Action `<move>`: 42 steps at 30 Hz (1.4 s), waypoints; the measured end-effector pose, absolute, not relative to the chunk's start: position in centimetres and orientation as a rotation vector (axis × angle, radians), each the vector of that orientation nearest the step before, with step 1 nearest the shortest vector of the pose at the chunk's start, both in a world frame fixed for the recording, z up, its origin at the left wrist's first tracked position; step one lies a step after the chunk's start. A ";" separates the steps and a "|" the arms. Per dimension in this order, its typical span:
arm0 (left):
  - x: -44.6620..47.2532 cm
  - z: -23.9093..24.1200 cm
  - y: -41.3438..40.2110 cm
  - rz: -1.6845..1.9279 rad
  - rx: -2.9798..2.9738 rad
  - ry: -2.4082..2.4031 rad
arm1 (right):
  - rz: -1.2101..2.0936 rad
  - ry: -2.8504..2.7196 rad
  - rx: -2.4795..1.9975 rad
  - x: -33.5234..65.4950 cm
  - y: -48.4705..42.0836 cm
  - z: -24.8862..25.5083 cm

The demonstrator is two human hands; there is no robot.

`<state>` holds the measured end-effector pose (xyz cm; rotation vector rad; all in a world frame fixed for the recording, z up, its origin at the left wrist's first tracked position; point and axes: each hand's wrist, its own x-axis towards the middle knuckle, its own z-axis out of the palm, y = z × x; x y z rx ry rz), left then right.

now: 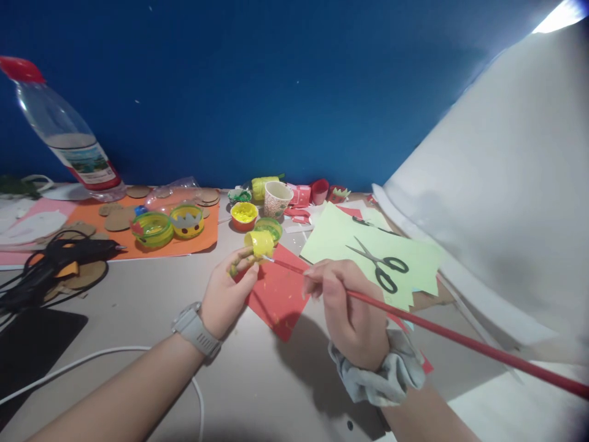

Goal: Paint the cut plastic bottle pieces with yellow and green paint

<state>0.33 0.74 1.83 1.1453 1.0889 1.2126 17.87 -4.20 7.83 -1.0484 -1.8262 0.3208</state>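
My left hand (229,293) pinches a small yellow-painted cylinder (259,243) above a red paper sheet (276,294). My right hand (347,310) grips a long red paintbrush (442,331), whose tip touches the yellow cylinder. Paint smears show on my left fingers. A grey watch sits on my left wrist and a grey scrunchie on my right.
Behind stand a yellow paint pot (244,215), a green pot (269,227) and a paper cup (277,198). Scissors (381,265) lie on light green paper (368,252). A glue gun (69,252), an orange sheet (147,236), a plastic bottle (64,132) and a white cable (105,356) are at left. White board (501,202) rises at right.
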 end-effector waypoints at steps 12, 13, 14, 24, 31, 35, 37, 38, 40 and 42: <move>0.3 1.6 0.8 1.263 1.111 1.062 | 0.251 -1.881 -0.955 18.0 -3.9 6.9; 0.3 1.6 0.8 1.267 1.103 1.064 | 0.228 -1.875 -0.988 18.0 -3.8 6.9; 0.3 1.6 0.8 1.270 1.094 1.068 | 0.205 -1.862 -1.021 18.0 -3.8 6.9; 0.5 2.0 0.9 1.301 1.098 1.058 | 0.231 -1.850 -0.959 17.9 -3.7 6.3; 0.5 2.1 1.0 1.300 1.107 1.069 | 0.276 -1.835 -0.923 17.9 -3.8 6.1; 0.5 2.3 1.0 1.290 1.096 1.062 | 0.260 -1.812 -1.039 17.8 -4.0 6.0; 0.5 2.2 1.0 1.280 1.097 1.065 | 0.260 -1.749 -1.079 17.9 -4.0 6.0; 0.5 2.2 1.1 1.273 1.104 1.064 | 0.281 -1.708 -1.067 17.9 -3.9 6.0; 0.4 2.1 1.0 1.256 1.114 1.057 | 0.354 -1.615 -1.010 17.8 -3.8 6.1; 0.4 1.9 1.0 1.233 1.118 1.048 | 0.434 -1.538 -0.972 17.6 -3.6 6.4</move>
